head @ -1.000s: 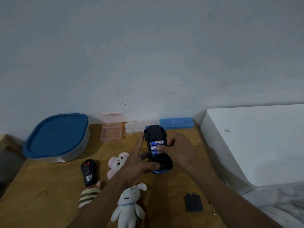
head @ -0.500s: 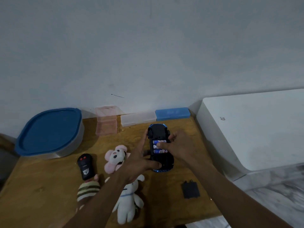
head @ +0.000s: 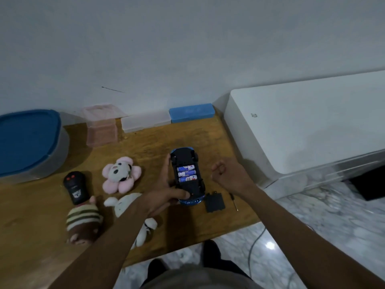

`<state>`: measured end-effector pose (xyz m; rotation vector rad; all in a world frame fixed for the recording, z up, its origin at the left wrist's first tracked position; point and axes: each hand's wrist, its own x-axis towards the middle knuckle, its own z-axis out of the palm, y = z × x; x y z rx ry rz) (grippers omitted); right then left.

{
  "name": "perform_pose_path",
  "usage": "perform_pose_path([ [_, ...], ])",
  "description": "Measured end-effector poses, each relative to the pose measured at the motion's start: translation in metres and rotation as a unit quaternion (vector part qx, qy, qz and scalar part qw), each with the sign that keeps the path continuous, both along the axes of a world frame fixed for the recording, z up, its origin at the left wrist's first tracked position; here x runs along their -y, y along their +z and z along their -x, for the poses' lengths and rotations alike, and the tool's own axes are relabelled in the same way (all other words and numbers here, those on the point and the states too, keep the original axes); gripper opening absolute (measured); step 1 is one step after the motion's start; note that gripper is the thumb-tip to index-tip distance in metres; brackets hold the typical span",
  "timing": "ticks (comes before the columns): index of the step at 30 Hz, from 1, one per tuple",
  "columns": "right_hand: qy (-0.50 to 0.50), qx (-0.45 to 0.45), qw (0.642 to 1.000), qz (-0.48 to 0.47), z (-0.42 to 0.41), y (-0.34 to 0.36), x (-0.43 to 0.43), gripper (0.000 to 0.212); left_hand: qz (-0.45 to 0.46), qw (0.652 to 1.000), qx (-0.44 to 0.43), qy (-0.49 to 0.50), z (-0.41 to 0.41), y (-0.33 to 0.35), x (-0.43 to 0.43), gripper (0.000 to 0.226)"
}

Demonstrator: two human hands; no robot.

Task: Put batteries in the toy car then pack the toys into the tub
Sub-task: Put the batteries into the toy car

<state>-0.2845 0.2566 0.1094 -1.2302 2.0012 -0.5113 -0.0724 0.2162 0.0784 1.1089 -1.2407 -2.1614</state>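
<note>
The toy car (head: 188, 176) lies upside down on the wooden table (head: 145, 147), right of centre, nose pointing toward the wall. Its body is blue; the underside is black, with four black wheels at the corners. The battery compartment is uncovered and holds three batteries (head: 186, 173) side by side, set crosswise to the car, with blue and white labels.

The left hand (head: 164, 190) holds the car: the fingers lie straight along its left side and the thumb wraps over the near end. The right hand (head: 227, 176) hovers just right of the car, apart from it, fingers curled in, with nothing visible in its grasp.

The black battery cover (head: 214, 202) lies flat on the table, just beside the car's near right corner. A small screwdriver (head: 234, 202) lies just right of the cover.

The tub (head: 27, 142), closed with a blue lid, stands at the table's far left. A black remote control (head: 74, 187), a pink flower plush (head: 120, 174), a white plush (head: 127, 203) and a striped plush (head: 83, 220) lie left of the car.
</note>
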Motion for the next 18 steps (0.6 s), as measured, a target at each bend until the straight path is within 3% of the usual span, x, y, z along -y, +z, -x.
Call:
perform_pose_path([
  [2, 0.066, -0.059, 0.995, -0.035, 0.007, -0.014, -0.010, 0.015, -0.013, 1.000, 0.001, -0.015, 0.000, 0.000, -0.004, 0.124],
  [7, 0.207, -0.221, 0.948, -0.092, 0.011, -0.038, -0.034, 0.058, -0.026, 0.999, 0.024, -0.003, 0.007, 0.005, -0.012, 0.124],
  [10, 0.239, -0.275, 0.928, -0.073, 0.011, -0.047, -0.040, 0.054, -0.034, 0.999, 0.026, 0.003, 0.011, 0.007, -0.015, 0.125],
  [18, 0.264, -0.289, 0.920, -0.023, 0.013, -0.055, -0.047, 0.045, -0.043, 0.999, 0.018, 0.022, 0.017, 0.008, -0.019, 0.123],
])
